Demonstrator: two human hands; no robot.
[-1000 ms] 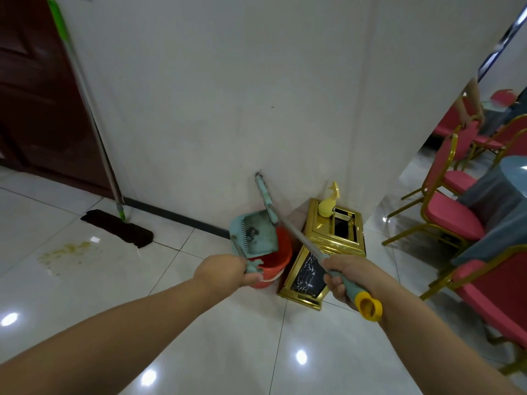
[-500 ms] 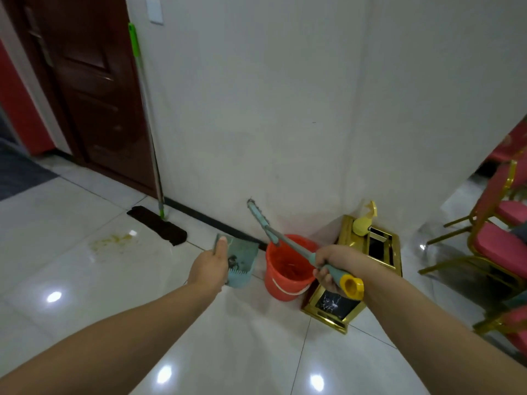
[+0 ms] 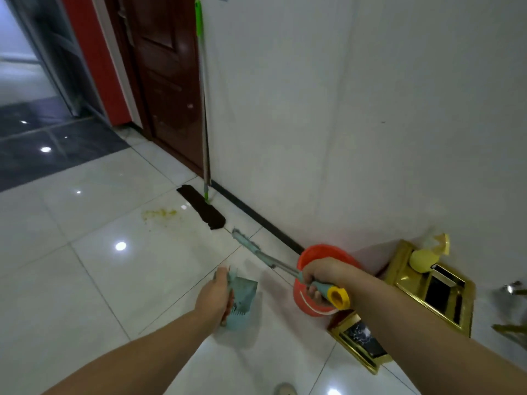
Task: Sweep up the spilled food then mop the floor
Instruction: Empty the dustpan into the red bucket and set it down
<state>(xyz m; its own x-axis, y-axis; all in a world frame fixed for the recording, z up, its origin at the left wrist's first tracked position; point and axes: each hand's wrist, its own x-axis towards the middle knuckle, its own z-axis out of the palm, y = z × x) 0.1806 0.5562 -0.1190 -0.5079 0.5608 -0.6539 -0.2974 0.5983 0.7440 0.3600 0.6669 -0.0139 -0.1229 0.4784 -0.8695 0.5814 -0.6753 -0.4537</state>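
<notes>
My left hand (image 3: pixel 215 296) grips a teal dustpan (image 3: pixel 241 302) held low over the white tiles. My right hand (image 3: pixel 319 273) grips the teal handle of a broom (image 3: pixel 265 258) with a yellow end cap; its shaft points left and away, above the floor. An orange bucket (image 3: pixel 316 306) stands by the wall, partly behind my right hand. A yellowish food smear (image 3: pixel 159 213) lies on the tiles to the left. A mop (image 3: pixel 204 109) with a green-topped handle leans on the wall, its dark flat head (image 3: pixel 201 206) on the floor beside the smear.
A gold bin (image 3: pixel 410 283) with a yellow spray bottle (image 3: pixel 425 259) on it stands at the wall's corner on the right. A dark wooden door (image 3: pixel 162 75) and red frame lie behind the mop. Dark tiles begin at far left. A shoe tip (image 3: pixel 285 390) shows below.
The view swung left, bringing the door and mop into the middle. My left hand carried the dustpan away from the bucket and lower. The broom swung left and downward.
</notes>
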